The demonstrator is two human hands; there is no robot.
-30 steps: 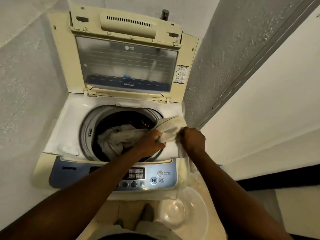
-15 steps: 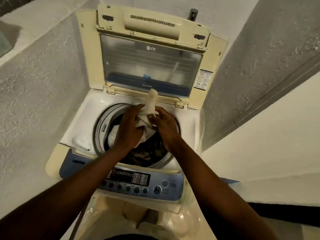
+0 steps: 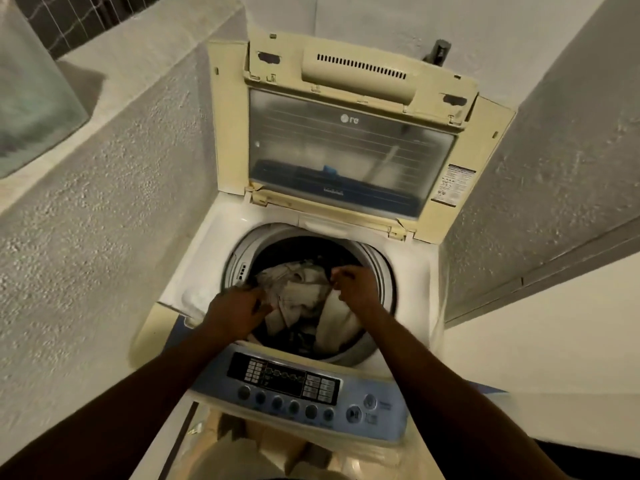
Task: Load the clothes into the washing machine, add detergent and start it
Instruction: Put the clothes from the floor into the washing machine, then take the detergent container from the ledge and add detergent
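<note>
Now my two grips hang over the drum (image 3: 381, 268) of the one cream top-loading washing machine (image 3: 419, 271), lid (image 3: 346, 150) up: left grip (image 3: 239, 310) at its left rim, right grip (image 3: 353, 285) fingers curled. Pale crumpled clothes (image 3: 301, 292) lie inside; whether either pinches cloth I cannot tell.

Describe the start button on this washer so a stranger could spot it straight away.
On the washing machine, find the blue control panel along the front edge. A row of dark round buttons runs along the panel's bottom; the start button sits just right of them, the only one bearing a pale play-pause symbol.
</note>
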